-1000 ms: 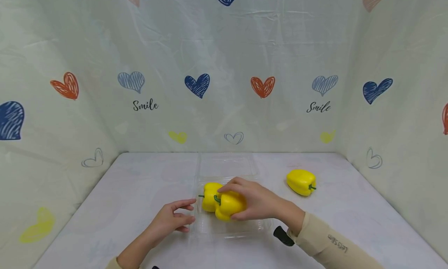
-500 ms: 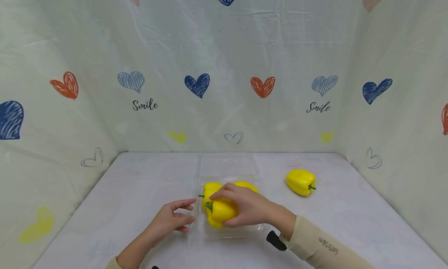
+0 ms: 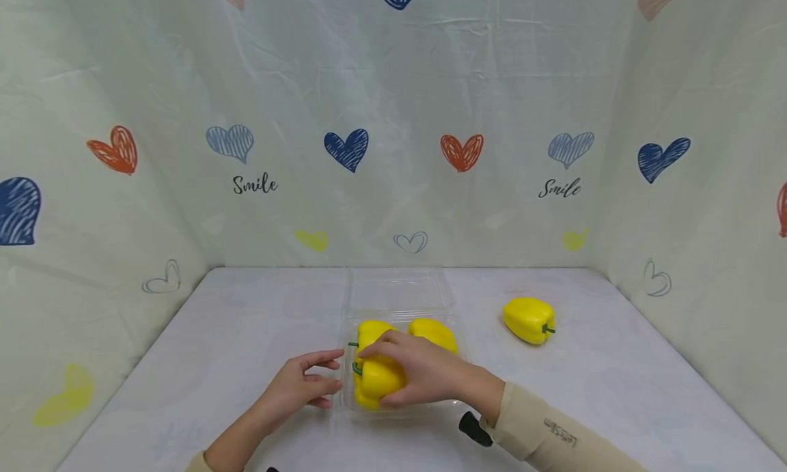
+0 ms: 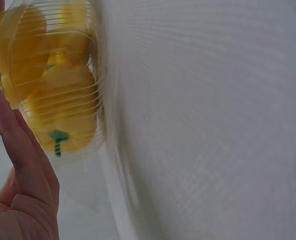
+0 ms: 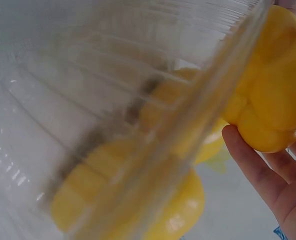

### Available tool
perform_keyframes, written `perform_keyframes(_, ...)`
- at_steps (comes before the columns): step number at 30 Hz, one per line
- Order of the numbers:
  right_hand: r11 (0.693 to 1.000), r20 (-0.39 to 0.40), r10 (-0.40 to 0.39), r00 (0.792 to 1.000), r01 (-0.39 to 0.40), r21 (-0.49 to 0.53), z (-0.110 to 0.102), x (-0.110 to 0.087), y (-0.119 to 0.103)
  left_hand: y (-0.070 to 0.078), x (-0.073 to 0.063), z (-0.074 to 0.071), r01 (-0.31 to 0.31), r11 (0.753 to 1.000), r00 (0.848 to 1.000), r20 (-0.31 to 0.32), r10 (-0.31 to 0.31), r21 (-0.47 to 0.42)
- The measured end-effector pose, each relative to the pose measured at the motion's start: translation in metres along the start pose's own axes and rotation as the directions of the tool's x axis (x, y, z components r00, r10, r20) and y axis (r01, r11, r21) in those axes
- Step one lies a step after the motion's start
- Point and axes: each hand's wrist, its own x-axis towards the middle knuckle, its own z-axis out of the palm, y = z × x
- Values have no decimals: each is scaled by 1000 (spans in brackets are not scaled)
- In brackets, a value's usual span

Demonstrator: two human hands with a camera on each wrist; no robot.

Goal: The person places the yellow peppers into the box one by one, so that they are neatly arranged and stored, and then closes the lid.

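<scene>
My right hand (image 3: 424,369) grips a yellow bell pepper (image 3: 382,378) with a green stem, over the front left part of a clear plastic clamshell box (image 3: 424,412). Behind it, inside the box, lie a second yellow pepper (image 3: 371,331) at the left and a third one (image 3: 434,332) at the right, partly covered by my fingers. At the box's left side is my left hand (image 3: 299,385), its fingers loosely bent and holding nothing. In the left wrist view its fingertip meets the box's rim; whether it presses there I cannot tell. Ribbed clear walls show in the right wrist view.
Another yellow pepper (image 3: 529,320) lies on the white table (image 3: 246,308), right of the box. The box's lid (image 3: 398,291) is folded back flat towards the rear wall. A curtain (image 3: 393,205) printed with hearts encloses the table.
My right hand has moved left and towards me with the gripped pepper. The rear right pepper, hidden at first, has come into sight. My left hand has stayed still.
</scene>
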Motion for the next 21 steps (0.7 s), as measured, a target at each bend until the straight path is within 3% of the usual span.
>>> perform_keyframes(11, 1000, 32, 22, 999, -21, -14, 9, 6, 4, 1, 0, 0, 3, 1000, 1000, 1, -3, -9)
perform_keyframes(21, 998, 72, -40, 997, 43, -46, 7, 7, 3, 0, 1, 0, 6, 1000, 1000, 0, -6, -10)
